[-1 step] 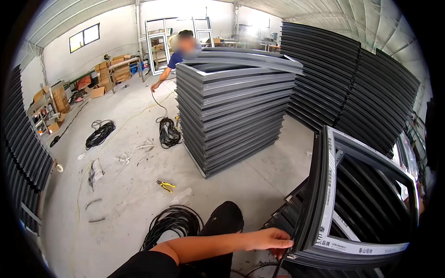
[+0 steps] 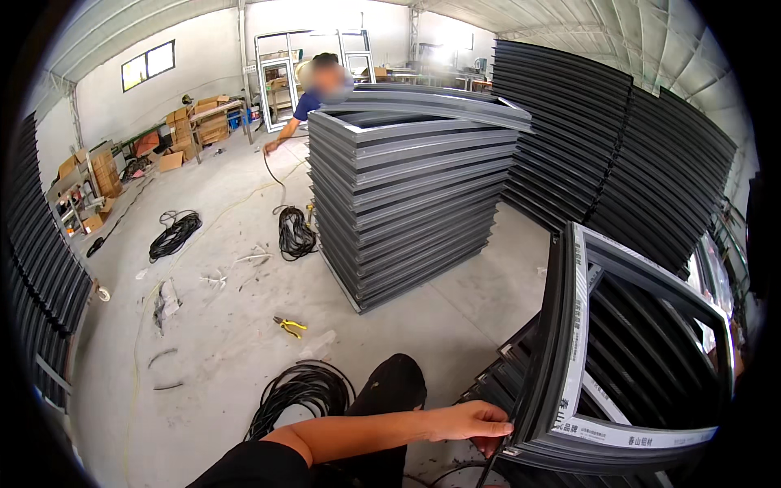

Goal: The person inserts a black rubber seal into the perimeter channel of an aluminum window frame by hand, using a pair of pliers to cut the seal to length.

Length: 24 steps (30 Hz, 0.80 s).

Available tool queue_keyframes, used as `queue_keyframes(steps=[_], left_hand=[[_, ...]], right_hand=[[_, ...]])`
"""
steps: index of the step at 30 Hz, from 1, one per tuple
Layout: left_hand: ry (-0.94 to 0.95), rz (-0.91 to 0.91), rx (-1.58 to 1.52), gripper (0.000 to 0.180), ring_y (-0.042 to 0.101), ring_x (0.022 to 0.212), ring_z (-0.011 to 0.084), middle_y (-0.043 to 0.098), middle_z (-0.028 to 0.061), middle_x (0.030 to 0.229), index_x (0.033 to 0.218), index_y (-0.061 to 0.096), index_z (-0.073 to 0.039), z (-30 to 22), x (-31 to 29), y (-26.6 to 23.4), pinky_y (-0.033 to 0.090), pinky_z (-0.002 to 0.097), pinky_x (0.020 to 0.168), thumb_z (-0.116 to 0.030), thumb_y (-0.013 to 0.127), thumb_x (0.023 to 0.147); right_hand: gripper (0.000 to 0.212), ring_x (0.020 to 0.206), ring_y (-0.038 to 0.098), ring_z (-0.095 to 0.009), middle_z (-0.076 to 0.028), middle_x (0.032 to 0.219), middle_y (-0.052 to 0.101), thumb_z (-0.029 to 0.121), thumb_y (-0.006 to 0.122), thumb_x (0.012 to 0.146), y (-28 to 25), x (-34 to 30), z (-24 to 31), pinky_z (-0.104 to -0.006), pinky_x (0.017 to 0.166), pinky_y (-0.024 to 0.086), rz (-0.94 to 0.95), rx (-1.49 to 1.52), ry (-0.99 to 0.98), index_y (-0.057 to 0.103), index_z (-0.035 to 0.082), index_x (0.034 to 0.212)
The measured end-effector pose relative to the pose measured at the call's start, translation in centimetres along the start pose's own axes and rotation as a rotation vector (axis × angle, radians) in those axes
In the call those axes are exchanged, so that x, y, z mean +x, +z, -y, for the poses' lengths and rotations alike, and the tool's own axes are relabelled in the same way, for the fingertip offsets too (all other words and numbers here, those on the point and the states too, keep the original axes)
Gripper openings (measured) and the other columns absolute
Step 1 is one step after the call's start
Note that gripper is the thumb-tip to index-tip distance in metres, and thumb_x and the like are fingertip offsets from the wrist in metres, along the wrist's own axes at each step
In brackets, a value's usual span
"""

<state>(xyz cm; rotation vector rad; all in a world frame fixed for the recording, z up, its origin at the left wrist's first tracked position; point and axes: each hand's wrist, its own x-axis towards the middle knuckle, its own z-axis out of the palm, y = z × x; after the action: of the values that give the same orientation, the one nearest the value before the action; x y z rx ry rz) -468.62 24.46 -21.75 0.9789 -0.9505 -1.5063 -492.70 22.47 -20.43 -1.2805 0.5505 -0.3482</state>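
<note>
My left hand (image 2: pixel 470 424) reaches across from the lower left, its thumb and fingers pinched at the near left corner of a dark window frame (image 2: pixel 574 325). A thin black sealing strip (image 2: pixel 486 472) runs down from those fingers. White protective film with print covers part of this frame, which lies on top of a stack of similar dark frames. I do not see my right hand. A coil of black strip (image 2: pixel 303 390) lies on the floor beside my knee (image 2: pixel 399 376).
Ahead stands a tall stack of grey frames (image 2: pixel 415 203). Behind it another person (image 2: pixel 303 106) holds a black strip leading to a coil (image 2: pixel 294 233). Yellow-handled pliers (image 2: pixel 288 327), another black coil (image 2: pixel 174 234) and scraps lie on the floor. Dark stacks (image 2: pixel 561 122) rise at the right.
The other person's hand has risen slightly with the strip. My left hand stays pinched at the frame's corner, almost unmoved.
</note>
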Motion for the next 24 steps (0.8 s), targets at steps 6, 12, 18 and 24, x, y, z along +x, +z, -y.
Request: queue_keyframes(steps=[6,12,18,24], left_hand=[[-0.015,-0.05,-0.039,0.036,0.054,0.062,0.0066,0.059,-0.0006,0.066,0.079,0.056,-0.008,0.9,-0.5,0.7,0.041,0.0215,0.059,-0.041,0.053,0.095],[0.035,-0.054,-0.061,0.037,0.052,0.061,0.0064,0.056,-0.0012,0.067,0.08,0.057,-0.007,1.0,-1.3,2.0,0.04,0.0218,0.058,-0.04,0.053,0.095],[0.038,-0.046,-0.069,0.041,0.053,0.064,0.0071,0.053,-0.0001,0.063,0.077,0.053,-0.005,1.1,-1.6,2.2,0.037,0.0231,0.06,-0.042,0.051,0.096],[0.103,-0.054,-0.106,0.039,0.052,0.063,0.0073,0.051,-0.0012,0.062,0.077,0.051,-0.005,1.9,-1.5,2.5,0.038,0.0237,0.06,-0.039,0.052,0.096]], right_hand=[[0.01,0.068,0.057,-0.011,-0.006,0.079,0.063,0.002,0.056,0.091,0.6,0.0,0.3,-0.0228,0.065,0.047,0.005,-0.09,-0.025,0.06,-0.003,0.099],[0.01,0.068,0.056,-0.011,-0.005,0.079,0.063,0.002,0.055,0.091,1.3,-0.6,0.6,-0.0228,0.064,0.046,-0.075,-0.1,-0.007,0.058,-0.003,0.099],[0.01,0.067,0.054,-0.011,-0.006,0.079,0.061,0.001,0.054,0.091,1.6,-1.2,0.6,-0.0233,0.063,0.045,-0.142,-0.1,-0.033,0.057,-0.003,0.1],[0.009,0.067,0.053,-0.01,-0.006,0.078,0.059,0.001,0.054,0.092,1.8,-1.3,0.5,-0.0227,0.063,0.044,-0.167,-0.179,-0.068,0.057,-0.003,0.098]])
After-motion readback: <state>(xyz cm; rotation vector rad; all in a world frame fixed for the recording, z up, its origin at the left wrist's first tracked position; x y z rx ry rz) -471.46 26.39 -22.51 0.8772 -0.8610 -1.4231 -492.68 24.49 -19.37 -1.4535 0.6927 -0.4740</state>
